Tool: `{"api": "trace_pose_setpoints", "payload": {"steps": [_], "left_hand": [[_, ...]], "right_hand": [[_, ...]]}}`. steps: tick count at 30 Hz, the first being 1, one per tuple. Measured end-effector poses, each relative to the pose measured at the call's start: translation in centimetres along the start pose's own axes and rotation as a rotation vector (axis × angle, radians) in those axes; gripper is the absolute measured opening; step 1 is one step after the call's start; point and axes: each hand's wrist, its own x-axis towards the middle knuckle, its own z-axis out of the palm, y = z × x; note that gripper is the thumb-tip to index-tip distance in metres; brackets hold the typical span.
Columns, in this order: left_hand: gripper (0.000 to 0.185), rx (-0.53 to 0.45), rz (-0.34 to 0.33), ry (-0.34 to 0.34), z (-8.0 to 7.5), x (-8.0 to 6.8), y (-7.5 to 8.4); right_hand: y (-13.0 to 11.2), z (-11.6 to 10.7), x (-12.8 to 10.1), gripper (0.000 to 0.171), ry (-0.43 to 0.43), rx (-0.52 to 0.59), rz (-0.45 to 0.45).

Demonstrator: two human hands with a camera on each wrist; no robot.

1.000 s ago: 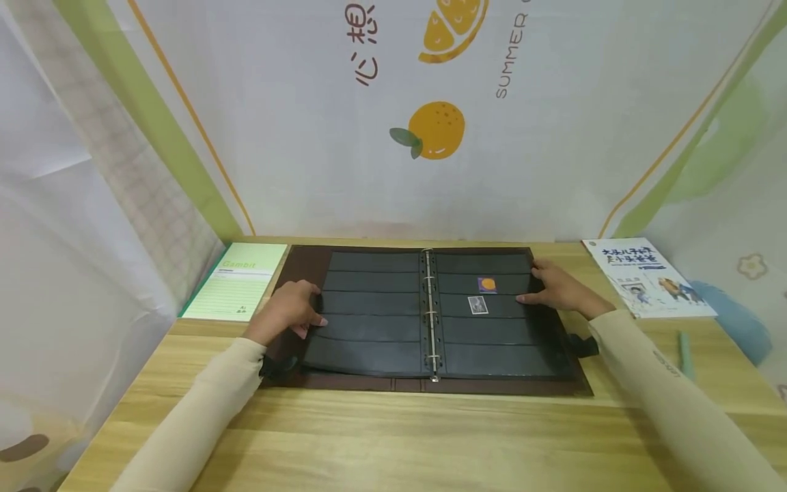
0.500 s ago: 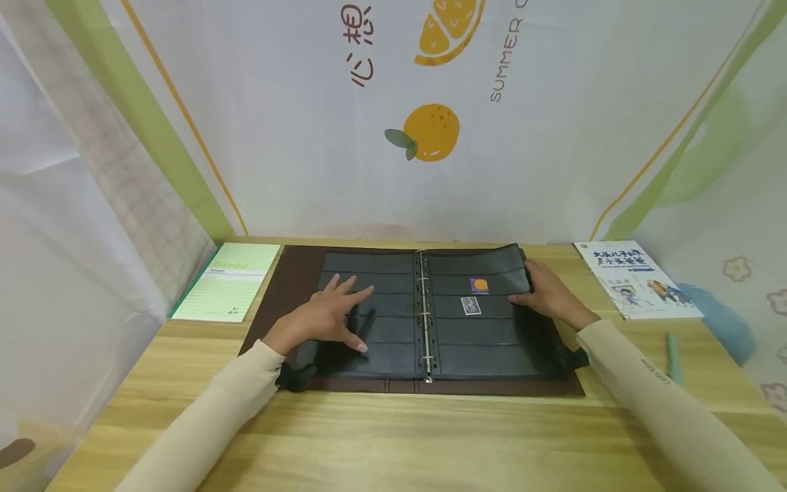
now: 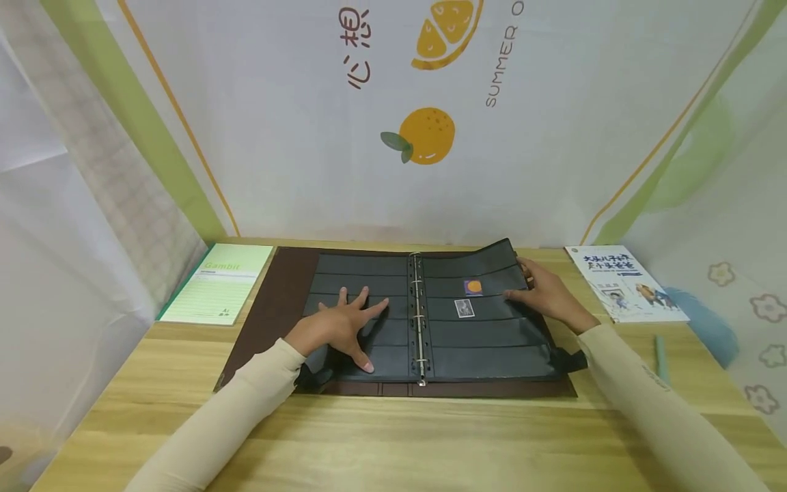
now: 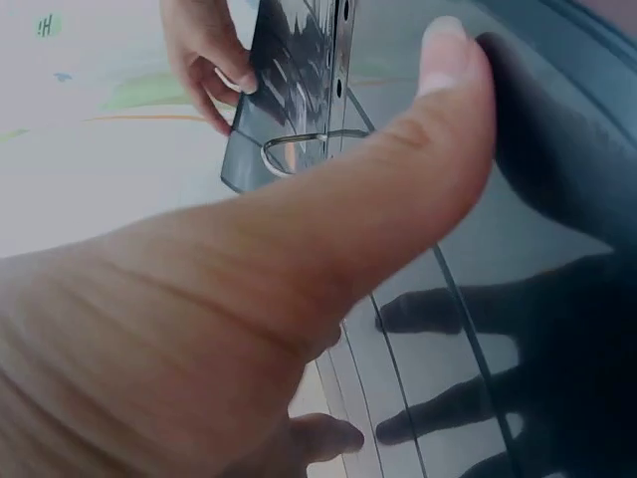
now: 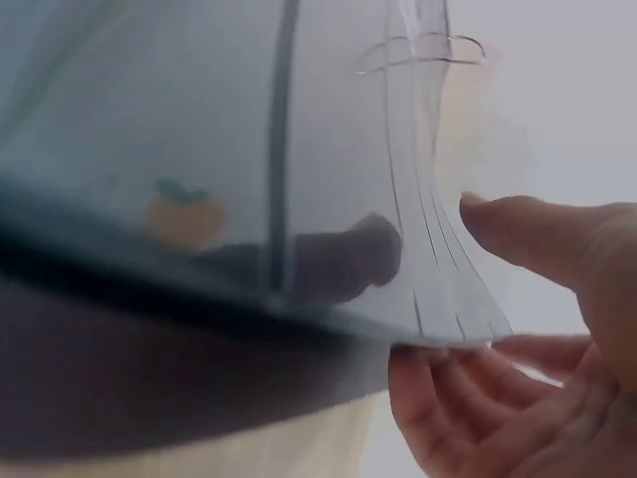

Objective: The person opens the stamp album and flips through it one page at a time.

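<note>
A stamp album (image 3: 264, 301) with a brown cover and black pocket pages lies open on the table, metal rings down its middle. Over the left page (image 3: 363, 265) my left hand (image 3: 335, 328) is spread with straight fingers; in the left wrist view its thumb (image 4: 448, 129) extends above the glossy sheet. My right hand (image 3: 547, 294) holds the outer edge of the right page (image 3: 467, 355), whose far corner is raised. In the right wrist view, curled fingers (image 5: 428, 408) lie under that page edge, the thumb on the other side. An orange-and-purple stamp (image 3: 473, 288) and a black-and-white stamp (image 3: 464, 308) sit in the right page.
A green notebook (image 3: 218, 283) lies left of the album. To the right are a white picture booklet (image 3: 624, 283) and a thin green stick-like item (image 3: 660, 359). A printed cloth (image 3: 295, 137) hangs behind the wooden table (image 3: 381, 437).
My left hand has moved right from the album's left edge onto the left page, its fingers spreading. A small pinkish item beside it no longer shows. The right page's far corner has risen.
</note>
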Motion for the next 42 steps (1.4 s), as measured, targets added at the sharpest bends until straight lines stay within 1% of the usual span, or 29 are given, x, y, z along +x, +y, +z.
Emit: {"api": "trace_pose_setpoints", "payload": {"steps": [4,7,10,13,18,21,23,28,35,42], "left_hand": [[0.122,0.001,-0.018,-0.021,0.1,0.0,0.1],[0.122,0.011,-0.027,-0.033,0.2,-0.1,0.2],[0.121,0.015,-0.035,-0.042,0.3,0.0,0.1],[0.121,0.016,-0.039,-0.043,0.3,0.0,0.1],[0.122,0.027,-0.037,-0.044,0.3,0.1,0.0],[0.122,0.039,-0.032,-0.04,0.2,0.2,0.0],[0.123,0.045,-0.032,-0.039,0.2,0.2,0.0],[0.123,0.053,-0.039,-0.041,0.3,0.2,0.1],[0.122,0.076,-0.048,-0.04,0.1,0.2,0.3],[0.121,0.084,-0.041,-0.038,0.1,0.1,0.2]], "right_hand": [[0.3,-0.9,0.0,0.08,-0.037,0.004,-0.015],[0.4,-1.6,0.0,0.076,-0.094,0.082,-0.021],[0.3,-2.4,0.0,0.074,-0.159,0.197,0.01],[-0.1,-3.0,-0.1,0.073,-0.179,0.254,0.039],[-0.8,-3.9,0.0,0.07,-0.184,0.267,0.061],[-1.3,-4.6,0.0,0.07,-0.193,0.28,0.058],[-1.8,-5.1,0.0,0.07,-0.199,0.307,0.052],[-3.3,-6.1,0.2,0.07,-0.181,0.369,0.017],[-5.4,-6.8,1.2,0.067,-0.168,0.454,0.026],[-7.2,-7.8,1.4,0.066,-0.116,0.435,0.051]]}}
